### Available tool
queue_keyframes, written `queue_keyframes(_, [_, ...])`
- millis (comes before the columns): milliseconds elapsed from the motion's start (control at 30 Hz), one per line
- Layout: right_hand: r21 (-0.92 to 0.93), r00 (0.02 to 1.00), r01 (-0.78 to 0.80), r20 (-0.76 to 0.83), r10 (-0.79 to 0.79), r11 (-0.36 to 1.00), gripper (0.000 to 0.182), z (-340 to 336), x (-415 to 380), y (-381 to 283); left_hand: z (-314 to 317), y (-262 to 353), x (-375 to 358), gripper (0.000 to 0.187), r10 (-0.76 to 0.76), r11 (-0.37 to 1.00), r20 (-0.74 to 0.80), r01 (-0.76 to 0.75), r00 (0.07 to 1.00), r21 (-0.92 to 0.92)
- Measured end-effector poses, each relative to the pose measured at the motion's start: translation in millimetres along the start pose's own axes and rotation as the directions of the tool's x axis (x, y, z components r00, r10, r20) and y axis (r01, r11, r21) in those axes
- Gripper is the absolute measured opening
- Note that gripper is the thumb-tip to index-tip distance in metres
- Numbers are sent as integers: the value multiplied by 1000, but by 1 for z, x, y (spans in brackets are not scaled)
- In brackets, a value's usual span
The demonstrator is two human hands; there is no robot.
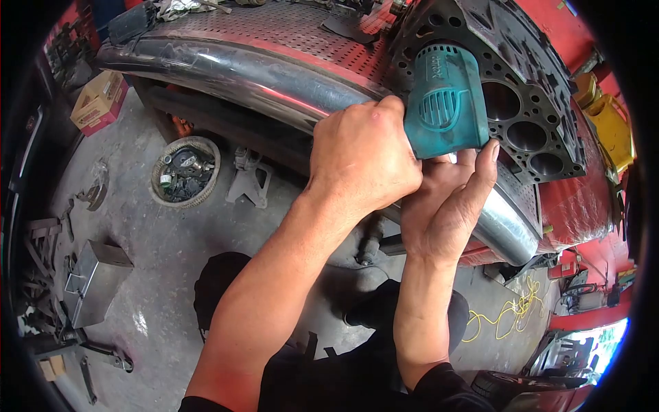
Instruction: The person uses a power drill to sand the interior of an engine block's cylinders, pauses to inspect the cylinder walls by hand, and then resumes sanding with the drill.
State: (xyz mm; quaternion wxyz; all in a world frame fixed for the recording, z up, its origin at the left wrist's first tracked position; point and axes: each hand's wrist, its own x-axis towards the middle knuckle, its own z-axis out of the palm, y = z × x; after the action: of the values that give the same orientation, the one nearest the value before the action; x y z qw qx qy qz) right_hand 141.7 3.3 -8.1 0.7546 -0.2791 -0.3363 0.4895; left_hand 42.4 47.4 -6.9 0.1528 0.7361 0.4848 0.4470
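Note:
A teal power tool [446, 103] with a vented housing is held in front of the engine block [552, 130], covering part of its top face. My left hand [364, 151] is closed in a fist against the tool's left side, back of the hand toward me; what lies inside the fist is hidden. Palm up, my right hand [443, 206] supports the tool's near end from below. Its thumb points up beside the housing, and its fingers go partly out of sight behind the tool and my left hand. Round cylinder bores show in the block right of the tool.
A perforated bench top [274, 34] with a shiny rounded metal edge [226, 65] runs across the back. On the floor are a basket of parts [156, 185], a jack stand [248, 182], a metal box [99, 281], a cardboard carton [99, 103] and a yellow cord [508, 316].

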Motion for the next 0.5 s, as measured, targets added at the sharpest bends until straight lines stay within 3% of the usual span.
queue_keyframes(500, [-3, 1000, 13, 4, -13, 1000, 72, 1, 0, 5, -3, -5, 3, 27, 3, 1000, -3, -3, 1000, 13])
